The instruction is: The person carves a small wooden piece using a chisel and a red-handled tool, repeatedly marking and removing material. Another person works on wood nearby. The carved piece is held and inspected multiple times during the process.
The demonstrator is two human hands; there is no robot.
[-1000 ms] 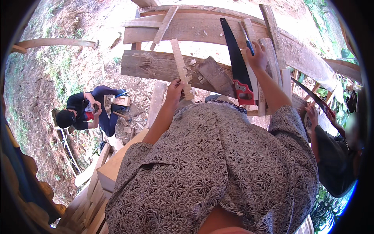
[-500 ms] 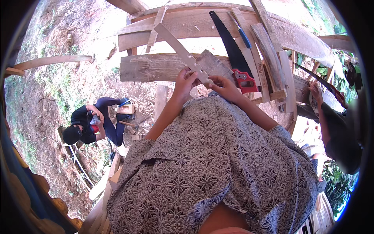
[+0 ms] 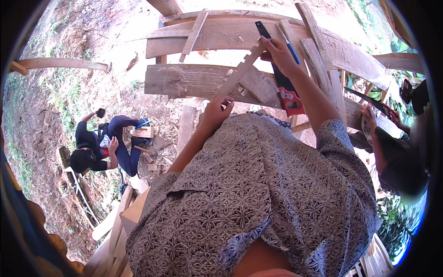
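A thin notched wooden strip (image 3: pixel 241 71) slants up and to the right in front of me, its notches along one edge near the far end. My right hand (image 3: pixel 280 54) pinches that far end, with the arm stretched forward. At the near end, my left hand (image 3: pixel 217 113) has its fingers curled round the strip, close to my patterned shirt. Beneath the strip lie a weathered plank (image 3: pixel 173 79) and a short wooden block (image 3: pixel 259 85). A handsaw (image 3: pixel 290 99) with a red handle and dark blade rests to the right, partly hidden by my right forearm.
A blue-handled chisel-like tool (image 3: pixel 292 51) lies beyond the saw. Several loose boards (image 3: pixel 318 60) cross at the right. A seated co-worker (image 3: pixel 99 145) is at the left by a small wooden piece (image 3: pixel 143 132). Another person (image 3: pixel 392 143) at the right holds a saw (image 3: pixel 369 99).
The strip has been turned round, its notched part now at the far end. My right hand has moved forward to that end; my left hand has drawn slightly back. The left co-worker has raised one hand.
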